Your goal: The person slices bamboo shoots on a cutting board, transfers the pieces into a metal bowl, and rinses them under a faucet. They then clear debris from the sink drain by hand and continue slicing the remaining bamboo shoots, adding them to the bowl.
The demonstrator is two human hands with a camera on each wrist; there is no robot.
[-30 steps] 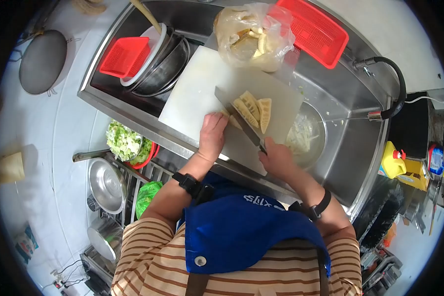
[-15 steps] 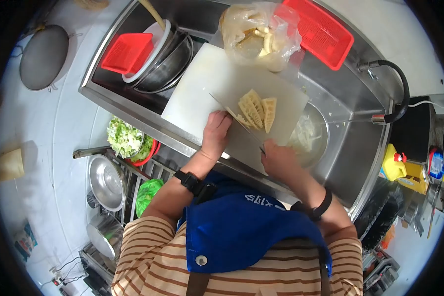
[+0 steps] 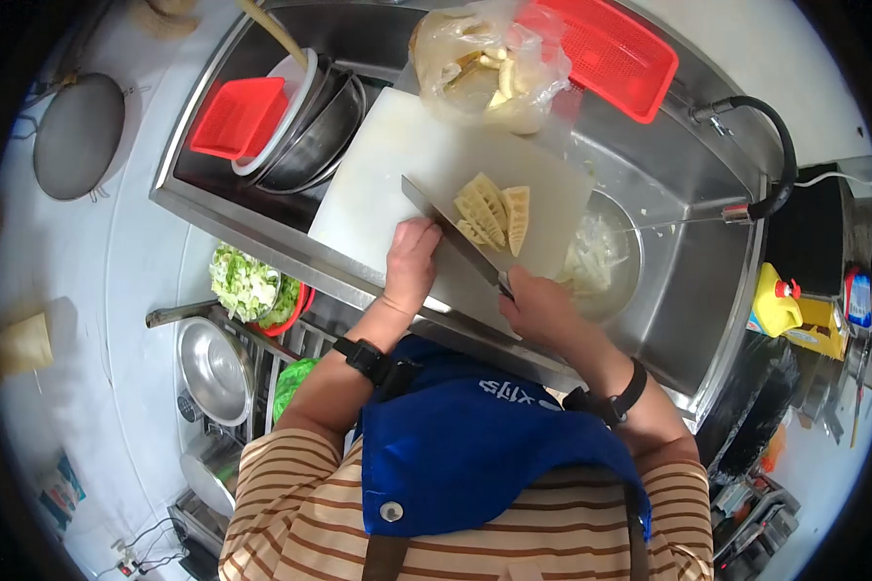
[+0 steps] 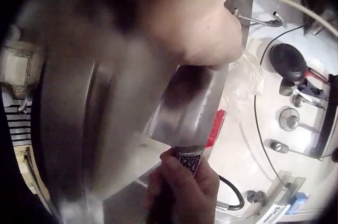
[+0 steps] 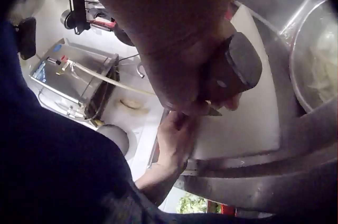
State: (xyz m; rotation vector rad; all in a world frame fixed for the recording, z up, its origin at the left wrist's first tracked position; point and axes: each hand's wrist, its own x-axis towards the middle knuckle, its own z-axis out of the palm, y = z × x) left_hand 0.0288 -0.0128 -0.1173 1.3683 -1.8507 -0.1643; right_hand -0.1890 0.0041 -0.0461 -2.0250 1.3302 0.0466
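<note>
My right hand (image 3: 541, 308) grips the handle of a large kitchen knife (image 3: 452, 230), whose blade slants over a white cutting board (image 3: 368, 189). In the right wrist view the dark butt of the knife handle (image 5: 244, 63) sticks out of that fist. Beside the blade, bent fingers of my left hand (image 3: 412, 263) hold down a bamboo shoot piece, mostly hidden behind hand and blade. Just right of the blade lie cut bamboo shoot pieces (image 3: 482, 210), pale yellow and ridged, with a separate wedge (image 3: 516, 218) close by. The left wrist view shows my right hand (image 4: 182, 184) around the patterned handle front.
The board spans a steel sink (image 3: 693, 252). A plastic bag (image 3: 455, 58) of pale pieces sits at its far edge, near a red basket (image 3: 615, 58). Stacked bowls (image 3: 310, 145) stand left; a bowl with pale shreds (image 3: 601, 257) is right. Chopped greens (image 3: 240, 281) stand below the sink's edge.
The knife blade has tipped edge-on and back to showing its flat side, shifting slightly left. Both hands keep nearly the same place on the board, and the whole head view has shifted a little.
</note>
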